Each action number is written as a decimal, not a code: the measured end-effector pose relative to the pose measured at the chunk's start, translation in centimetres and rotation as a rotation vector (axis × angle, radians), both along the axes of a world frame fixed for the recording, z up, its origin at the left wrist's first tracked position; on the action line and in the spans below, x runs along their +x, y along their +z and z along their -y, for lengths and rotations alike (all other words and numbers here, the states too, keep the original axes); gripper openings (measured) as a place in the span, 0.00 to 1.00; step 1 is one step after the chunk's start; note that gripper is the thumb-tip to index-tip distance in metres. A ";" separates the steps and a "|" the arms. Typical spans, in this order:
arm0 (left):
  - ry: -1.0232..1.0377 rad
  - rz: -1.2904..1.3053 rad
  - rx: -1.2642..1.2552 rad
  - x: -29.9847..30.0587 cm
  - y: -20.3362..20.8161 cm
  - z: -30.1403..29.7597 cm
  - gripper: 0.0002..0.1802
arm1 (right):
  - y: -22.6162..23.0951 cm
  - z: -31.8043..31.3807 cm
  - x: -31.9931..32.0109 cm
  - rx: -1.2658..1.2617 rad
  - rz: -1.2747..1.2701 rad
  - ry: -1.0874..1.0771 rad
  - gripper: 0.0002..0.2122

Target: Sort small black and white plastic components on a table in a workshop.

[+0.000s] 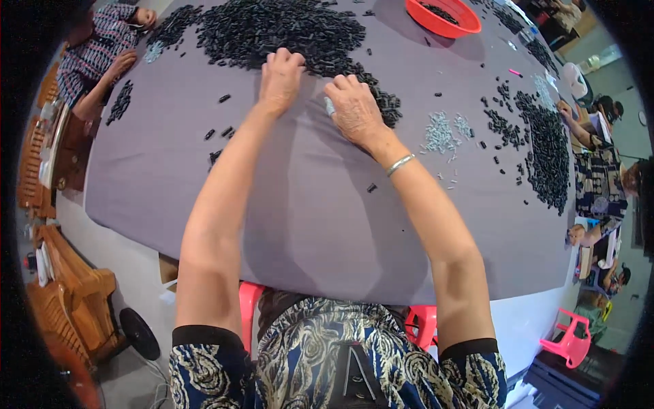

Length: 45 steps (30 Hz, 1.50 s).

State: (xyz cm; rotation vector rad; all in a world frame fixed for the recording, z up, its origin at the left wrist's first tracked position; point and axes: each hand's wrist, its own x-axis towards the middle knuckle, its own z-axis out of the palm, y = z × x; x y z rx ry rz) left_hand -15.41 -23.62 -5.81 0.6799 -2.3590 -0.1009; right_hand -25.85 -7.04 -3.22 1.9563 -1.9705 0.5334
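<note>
A large heap of small black cylindrical pieces (279, 31) covers the far middle of the table. At its near edge my left hand (281, 78) has its fingers curled down against the black pieces; what is between the fingertips is hidden. My right hand (354, 109) is bent over the heap's near right side, fingers curled. A few small pale-blue pieces (330, 105) show at its thumb side, in the grip. Right of that hand lies a loose pile of similar pale pieces (441, 133). A single black piece (372, 188) rests nearer to me.
A red basin (446, 17) with black pieces stands at the far right. Another black pile (548, 150) lies along the right edge, where people sit. At the far left, a person in a checked shirt (102, 44) has hands on the table. A pink stool (569, 339) stands beyond the table.
</note>
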 end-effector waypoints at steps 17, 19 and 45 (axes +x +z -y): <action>-0.136 -0.158 -0.004 1.0 2.5 -4.0 0.19 | 1.0 -0.1 -6.9 -0.278 0.596 -0.089 0.06; -0.164 -0.233 0.105 0.1 2.1 -6.2 0.20 | 0.2 0.7 -9.7 -0.249 0.649 -0.149 0.08; -0.456 -0.243 0.540 -4.7 3.7 -7.3 0.16 | -1.2 2.5 -10.7 -0.020 0.784 0.219 0.12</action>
